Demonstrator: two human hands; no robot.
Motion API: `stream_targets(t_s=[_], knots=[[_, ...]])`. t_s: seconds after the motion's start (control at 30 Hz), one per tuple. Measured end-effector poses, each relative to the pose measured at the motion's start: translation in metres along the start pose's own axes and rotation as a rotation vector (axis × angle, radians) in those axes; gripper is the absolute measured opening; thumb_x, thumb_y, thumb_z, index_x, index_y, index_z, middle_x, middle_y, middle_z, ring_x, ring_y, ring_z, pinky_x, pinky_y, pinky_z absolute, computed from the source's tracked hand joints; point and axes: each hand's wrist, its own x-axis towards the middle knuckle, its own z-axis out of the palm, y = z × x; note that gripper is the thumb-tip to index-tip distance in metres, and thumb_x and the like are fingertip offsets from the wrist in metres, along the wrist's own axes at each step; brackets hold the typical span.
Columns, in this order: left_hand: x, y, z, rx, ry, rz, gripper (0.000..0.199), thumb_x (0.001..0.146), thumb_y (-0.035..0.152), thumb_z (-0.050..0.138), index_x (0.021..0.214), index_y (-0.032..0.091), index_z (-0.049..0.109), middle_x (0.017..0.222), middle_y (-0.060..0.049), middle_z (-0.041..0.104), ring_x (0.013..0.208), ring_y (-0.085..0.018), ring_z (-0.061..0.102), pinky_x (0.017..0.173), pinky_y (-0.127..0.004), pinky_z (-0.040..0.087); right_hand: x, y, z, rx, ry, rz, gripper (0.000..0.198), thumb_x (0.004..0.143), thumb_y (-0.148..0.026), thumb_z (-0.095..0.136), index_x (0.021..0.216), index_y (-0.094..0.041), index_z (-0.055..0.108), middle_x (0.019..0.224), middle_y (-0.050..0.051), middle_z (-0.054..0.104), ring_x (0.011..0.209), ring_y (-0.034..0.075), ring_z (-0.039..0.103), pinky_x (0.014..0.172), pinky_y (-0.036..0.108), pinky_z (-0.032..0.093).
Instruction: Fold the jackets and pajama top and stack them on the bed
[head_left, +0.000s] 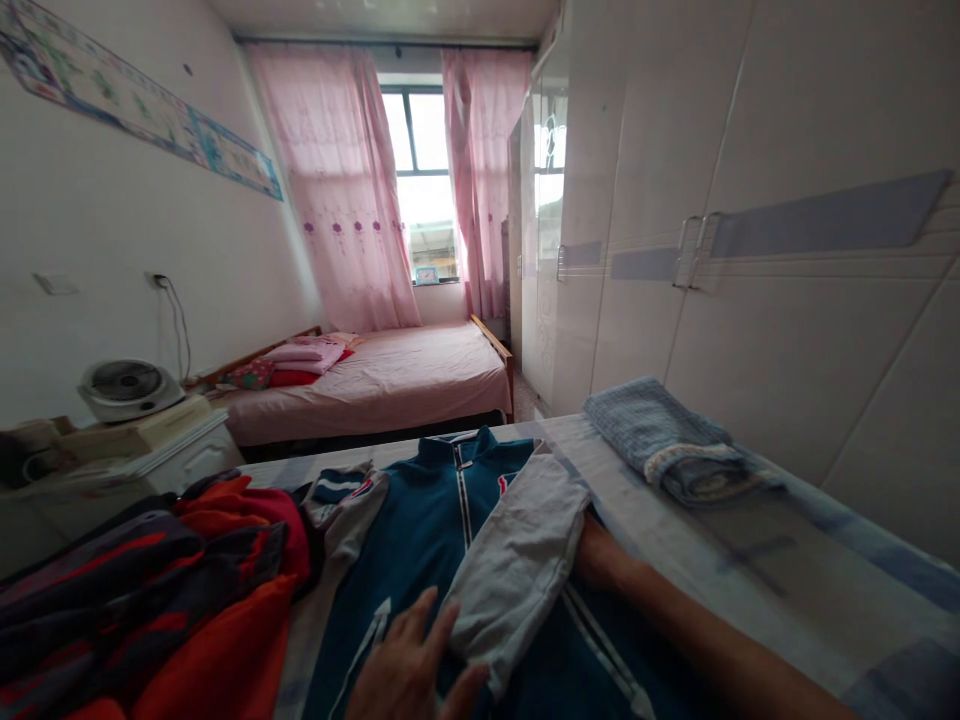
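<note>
A teal zip jacket [416, 510] with grey sleeves lies front up on the bed close to me, collar pointing away. One grey sleeve [517, 550] is folded inward across its front, over part of the zip. My left hand [409, 665] is at the lower edge of the view, fingers spread, over the jacket front beside the sleeve's lower end. From the lower right my right arm reaches in. My right hand [596, 550] is at the outer side of the folded sleeve, its fingers hidden by the fabric. The other sleeve [352, 520] lies bent at the jacket's left.
Orange and dark clothes [187, 580] are heaped at the left. A folded blue-grey jeans-like garment [660, 435] lies at the right on the checked sheet [727, 545]. Beyond stand a pink bed [412, 370], a fan [127, 385] and a white wardrobe [645, 150].
</note>
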Motion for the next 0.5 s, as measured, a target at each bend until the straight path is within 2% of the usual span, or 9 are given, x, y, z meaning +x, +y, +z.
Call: stream_targets(t_s=[0.07, 0.13, 0.23, 0.3, 0.33, 0.4, 0.5], knots=[[0.009, 0.000, -0.002, -0.096, -0.031, -0.142, 0.054, 0.087, 0.044, 0.041, 0.134, 0.018, 0.046, 0.126, -0.013, 0.058, 0.114, -0.026, 0.056, 0.091, -0.038, 0.047, -0.019, -0.005, -0.013, 0.007, -0.039, -0.003, 0.034, 0.085, -0.024, 0.044, 0.114, -0.017, 0.061, 0.126, 0.011, 0.057, 0.120, 0.023, 0.046, 0.106, 0.038, 0.031], [0.018, -0.001, 0.001, -0.209, -0.061, -0.210, 0.054, 0.085, 0.034, 0.044, 0.135, 0.016, 0.044, 0.126, -0.012, 0.059, 0.116, -0.024, 0.054, 0.096, -0.037, 0.043, -0.032, -0.010, -0.031, -0.006, -0.044, 0.112, 0.032, 0.085, -0.022, 0.039, 0.104, -0.018, 0.064, 0.113, 0.010, 0.063, 0.107, 0.021, 0.056, 0.095, 0.034, 0.040], [0.028, -0.001, 0.002, -0.421, -0.066, -0.238, 0.053, 0.078, 0.023, 0.047, 0.131, 0.019, 0.049, 0.132, -0.007, 0.055, 0.123, -0.020, 0.049, 0.103, -0.032, 0.037, -0.040, -0.013, -0.054, -0.075, 0.079, 0.379, 0.031, 0.085, -0.019, 0.035, 0.098, -0.018, 0.063, 0.100, 0.008, 0.066, 0.088, 0.020, 0.062, 0.079, 0.032, 0.045], [0.032, -0.002, -0.002, -0.520, -0.045, -0.253, 0.052, 0.077, 0.020, 0.046, 0.129, 0.019, 0.051, 0.131, -0.005, 0.056, 0.122, -0.019, 0.049, 0.104, -0.031, 0.036, -0.041, -0.010, -0.061, -0.103, 0.205, 0.415, 0.034, 0.084, -0.018, 0.035, 0.109, -0.018, 0.060, 0.111, 0.009, 0.063, 0.099, 0.021, 0.058, 0.086, 0.033, 0.043], [0.033, -0.003, -0.005, -0.521, -0.034, -0.257, 0.052, 0.076, 0.019, 0.045, 0.128, 0.019, 0.052, 0.129, -0.005, 0.057, 0.121, -0.019, 0.050, 0.103, -0.032, 0.037, -0.040, -0.008, -0.063, -0.098, 0.235, 0.379, 0.036, 0.084, -0.018, 0.036, 0.114, -0.018, 0.057, 0.118, 0.009, 0.060, 0.108, 0.021, 0.054, 0.091, 0.033, 0.039], [0.033, -0.006, -0.011, -0.424, -0.033, -0.265, 0.050, 0.076, 0.017, 0.043, 0.125, 0.019, 0.054, 0.124, -0.006, 0.060, 0.114, -0.020, 0.056, 0.098, -0.033, 0.042, -0.038, -0.004, -0.062, -0.060, 0.188, 0.282, 0.036, 0.085, -0.018, 0.037, 0.114, -0.021, 0.057, 0.122, 0.006, 0.058, 0.116, 0.020, 0.049, 0.097, 0.034, 0.034], [0.028, -0.012, -0.013, -0.154, 0.048, -0.243, 0.046, 0.080, 0.016, 0.040, 0.123, 0.018, 0.055, 0.120, -0.009, 0.061, 0.106, -0.022, 0.060, 0.089, -0.036, 0.048, -0.027, -0.003, -0.061, -0.048, 0.066, 0.267, 0.027, 0.087, -0.022, 0.038, 0.092, -0.022, 0.064, 0.101, 0.004, 0.066, 0.103, 0.019, 0.056, 0.093, 0.035, 0.035]])
